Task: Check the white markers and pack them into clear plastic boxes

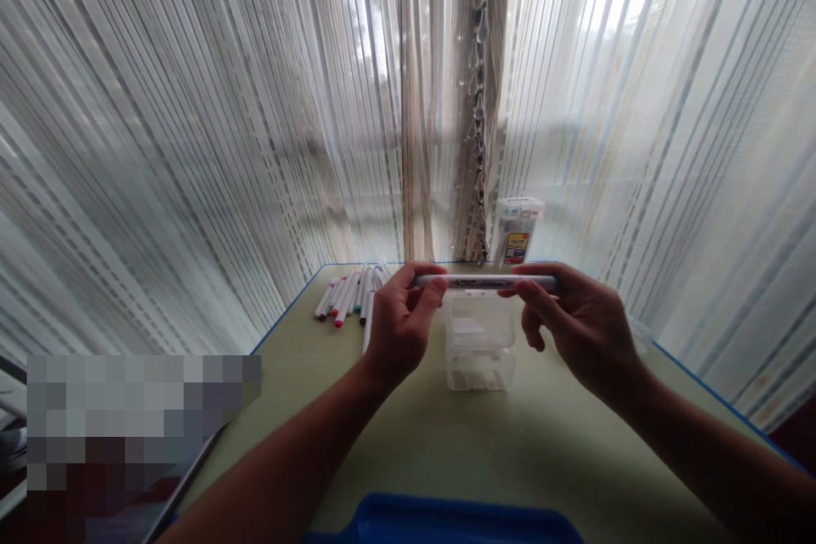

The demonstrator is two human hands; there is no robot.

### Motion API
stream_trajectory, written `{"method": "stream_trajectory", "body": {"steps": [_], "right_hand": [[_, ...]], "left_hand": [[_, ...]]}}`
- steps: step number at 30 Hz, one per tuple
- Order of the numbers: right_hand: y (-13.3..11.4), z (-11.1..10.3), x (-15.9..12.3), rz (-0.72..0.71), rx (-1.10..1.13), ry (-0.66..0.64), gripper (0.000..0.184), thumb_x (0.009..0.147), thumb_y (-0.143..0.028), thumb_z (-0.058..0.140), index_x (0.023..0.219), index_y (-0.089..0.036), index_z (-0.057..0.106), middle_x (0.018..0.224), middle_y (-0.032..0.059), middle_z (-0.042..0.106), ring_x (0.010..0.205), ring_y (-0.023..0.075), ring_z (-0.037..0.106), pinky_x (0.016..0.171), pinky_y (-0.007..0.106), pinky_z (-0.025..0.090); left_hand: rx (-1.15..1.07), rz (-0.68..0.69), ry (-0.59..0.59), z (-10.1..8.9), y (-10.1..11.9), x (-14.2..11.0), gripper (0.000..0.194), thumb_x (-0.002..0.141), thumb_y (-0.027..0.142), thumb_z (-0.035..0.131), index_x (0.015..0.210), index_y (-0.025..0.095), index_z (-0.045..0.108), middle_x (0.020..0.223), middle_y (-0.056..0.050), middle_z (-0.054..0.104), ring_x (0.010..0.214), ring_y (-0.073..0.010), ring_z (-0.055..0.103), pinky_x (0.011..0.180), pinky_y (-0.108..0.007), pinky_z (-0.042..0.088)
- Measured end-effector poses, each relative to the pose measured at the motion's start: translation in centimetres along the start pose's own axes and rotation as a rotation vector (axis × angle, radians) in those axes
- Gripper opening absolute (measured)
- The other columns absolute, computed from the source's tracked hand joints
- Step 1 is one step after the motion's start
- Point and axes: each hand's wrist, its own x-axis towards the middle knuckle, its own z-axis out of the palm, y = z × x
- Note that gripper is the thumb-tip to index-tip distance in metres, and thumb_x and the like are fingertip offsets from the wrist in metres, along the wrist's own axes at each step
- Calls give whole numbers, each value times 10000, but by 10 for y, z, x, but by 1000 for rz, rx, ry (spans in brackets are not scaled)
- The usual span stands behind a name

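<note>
A white marker (pixel 481 281) is held level in the air between my two hands, with dark print along its barrel. My left hand (pixel 408 310) pinches its left end between thumb and fingers. At the other end, my right hand (pixel 577 310) grips it with thumb and forefinger, the lower fingers curled below. Behind and below the marker, an open clear plastic box (pixel 480 348) stands on the table, its lid tipped up. To the left of my left hand lies a pile of white markers (pixel 344 297) with variously coloured ends, partly hidden by that hand.
The pale green table (pixel 408 450) has a blue edge. A clear container with a yellow label (pixel 518 234) stands at the back. Near the front edge is a blue tray (pixel 465 518). Striped string curtains (pixel 286 102) hang behind the table. A blurred-out patch covers the lower left.
</note>
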Motion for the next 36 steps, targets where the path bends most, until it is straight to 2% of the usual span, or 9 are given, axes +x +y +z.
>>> {"method": "stream_trajectory", "body": {"steps": [8,14,21,27,33,36], "right_hand": [[4,-1,0,38,99,-1,314,893,-469,717,991,-174,677,817,59,764,372,101,538,323,241,398],[2,-1,0,68,180,17,316,927,-480,656,1000,-173,669,799,57,750,389,112,544,327,251,416],[3,-1,1,24,122,7,320,883,-463,727,994,-172,652,774,41,750,352,96,530,309,230,380],[0,-1,1,7,53,-2,339,829,-449,792,967,-177,644,660,-7,703,346,96,533,309,215,387],[5,0,2,14,100,-1,320,870,-458,747,956,-166,648,780,48,758,340,86,533,302,214,379],[8,-1,2,18,148,2,317,903,-472,704,954,-163,656,793,56,760,344,88,531,302,215,376]], "left_hand": [[-130,-7,10,2,0,1,286,945,439,633,1031,167,659,684,32,553,455,-52,366,410,-199,269],[-122,-8,12,3,0,1,298,943,453,637,1020,165,643,665,37,554,442,-51,354,398,-196,256],[-8,-3,22,0,-2,1,286,919,440,676,1005,169,647,683,34,574,461,-46,388,421,-183,278],[30,7,6,1,2,1,298,860,428,747,942,157,655,626,52,518,447,-42,347,405,-182,223],[46,24,6,0,1,1,273,902,417,708,977,158,669,649,38,542,457,-41,370,407,-178,249],[-19,25,14,1,1,2,282,932,431,665,1008,159,669,671,27,571,450,-44,385,403,-182,267]]}}
